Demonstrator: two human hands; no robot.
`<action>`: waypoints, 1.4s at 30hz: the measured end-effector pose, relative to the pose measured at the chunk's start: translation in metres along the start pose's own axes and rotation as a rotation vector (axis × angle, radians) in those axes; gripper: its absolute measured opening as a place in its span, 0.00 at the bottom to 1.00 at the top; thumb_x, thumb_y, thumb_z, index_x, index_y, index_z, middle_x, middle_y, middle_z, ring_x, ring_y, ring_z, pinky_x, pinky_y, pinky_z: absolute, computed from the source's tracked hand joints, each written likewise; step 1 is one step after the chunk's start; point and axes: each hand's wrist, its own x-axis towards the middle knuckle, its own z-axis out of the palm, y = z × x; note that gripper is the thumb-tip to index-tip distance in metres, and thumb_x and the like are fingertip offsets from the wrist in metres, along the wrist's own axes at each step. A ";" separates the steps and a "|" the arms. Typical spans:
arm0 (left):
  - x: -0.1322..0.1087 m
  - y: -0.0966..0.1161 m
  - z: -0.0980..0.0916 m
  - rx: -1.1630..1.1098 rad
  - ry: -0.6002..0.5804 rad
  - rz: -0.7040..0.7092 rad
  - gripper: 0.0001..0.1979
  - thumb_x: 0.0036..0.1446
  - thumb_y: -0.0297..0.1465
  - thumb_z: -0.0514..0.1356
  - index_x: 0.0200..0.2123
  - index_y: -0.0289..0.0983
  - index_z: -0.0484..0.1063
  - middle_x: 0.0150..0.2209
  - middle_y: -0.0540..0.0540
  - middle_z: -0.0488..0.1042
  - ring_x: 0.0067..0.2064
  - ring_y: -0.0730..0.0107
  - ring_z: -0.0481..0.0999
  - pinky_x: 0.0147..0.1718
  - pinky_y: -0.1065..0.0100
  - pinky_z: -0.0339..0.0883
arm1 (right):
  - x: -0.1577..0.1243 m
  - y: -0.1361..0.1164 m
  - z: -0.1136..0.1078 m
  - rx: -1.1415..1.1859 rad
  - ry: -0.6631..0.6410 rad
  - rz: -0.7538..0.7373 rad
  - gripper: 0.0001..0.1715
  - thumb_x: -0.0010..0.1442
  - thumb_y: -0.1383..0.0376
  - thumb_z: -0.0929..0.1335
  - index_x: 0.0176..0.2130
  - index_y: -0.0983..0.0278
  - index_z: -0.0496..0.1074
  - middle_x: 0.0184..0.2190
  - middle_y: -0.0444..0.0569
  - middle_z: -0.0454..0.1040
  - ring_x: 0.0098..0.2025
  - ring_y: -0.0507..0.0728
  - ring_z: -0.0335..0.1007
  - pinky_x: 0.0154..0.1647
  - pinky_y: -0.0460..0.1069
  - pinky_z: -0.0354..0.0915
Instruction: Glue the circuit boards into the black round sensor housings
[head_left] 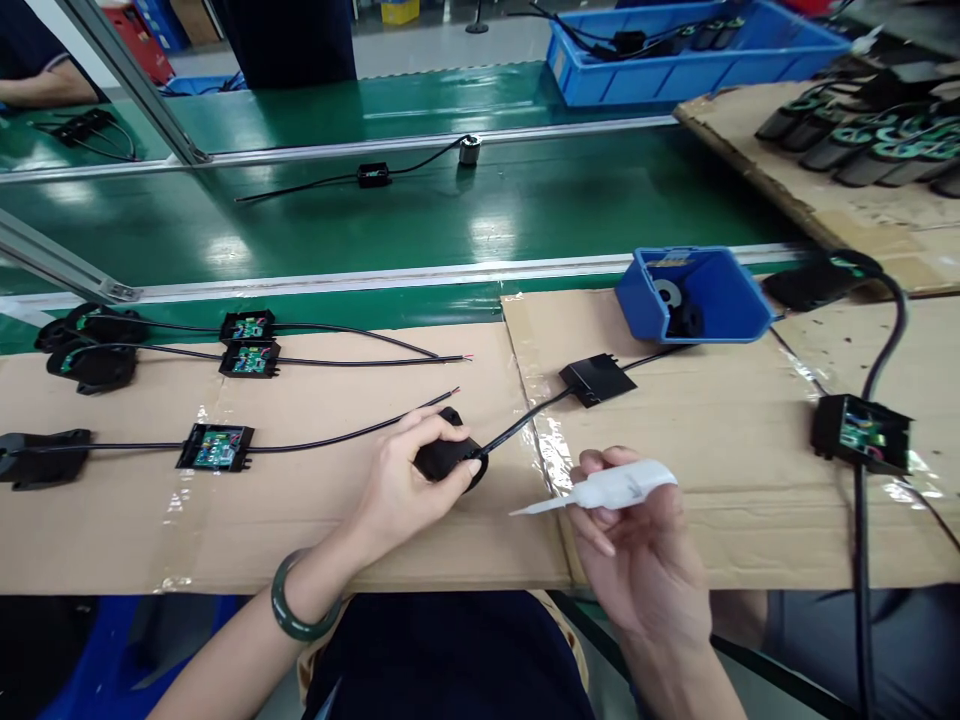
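My left hand is closed round a black round housing that rests on the cardboard sheet. A black cable runs from this housing to a closed black box. My right hand grips a white glue tube, its thin nozzle pointing left toward the housing and stopping a little short of it. A green bangle circles my left wrist.
Three cable assemblies with open black boxes showing green circuit boards lie at the left. A small blue bin stands behind, another open box at the right. Beyond runs a green conveyor carrying one assembly. A large blue crate stands far right.
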 end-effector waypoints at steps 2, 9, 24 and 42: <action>0.000 0.000 0.001 -0.009 0.005 -0.008 0.08 0.49 0.27 0.66 0.35 0.37 0.75 0.40 0.43 0.78 0.44 0.63 0.77 0.45 0.65 0.69 | -0.003 0.001 0.004 -0.093 -0.024 -0.100 0.16 0.56 0.54 0.72 0.40 0.62 0.78 0.33 0.49 0.72 0.21 0.45 0.57 0.14 0.40 0.57; 0.000 0.002 0.001 0.015 0.014 0.005 0.08 0.49 0.26 0.66 0.36 0.37 0.75 0.41 0.43 0.79 0.47 0.60 0.76 0.50 0.62 0.68 | -0.015 0.003 0.005 -0.693 -0.194 -0.489 0.12 0.61 0.66 0.69 0.46 0.60 0.73 0.39 0.50 0.72 0.31 0.54 0.69 0.28 0.49 0.67; 0.001 0.002 0.000 0.043 0.000 0.054 0.09 0.50 0.28 0.66 0.38 0.37 0.75 0.41 0.42 0.78 0.51 0.57 0.74 0.49 0.61 0.70 | -0.008 -0.005 0.032 -1.086 -0.343 -0.837 0.11 0.62 0.68 0.68 0.46 0.63 0.69 0.34 0.50 0.74 0.34 0.56 0.71 0.32 0.50 0.68; 0.002 0.001 0.000 0.030 -0.008 0.083 0.10 0.51 0.29 0.67 0.39 0.36 0.75 0.41 0.41 0.78 0.52 0.56 0.74 0.50 0.59 0.68 | -0.008 -0.009 0.038 -1.140 -0.359 -0.922 0.14 0.60 0.69 0.69 0.47 0.63 0.70 0.33 0.50 0.75 0.32 0.57 0.72 0.28 0.50 0.69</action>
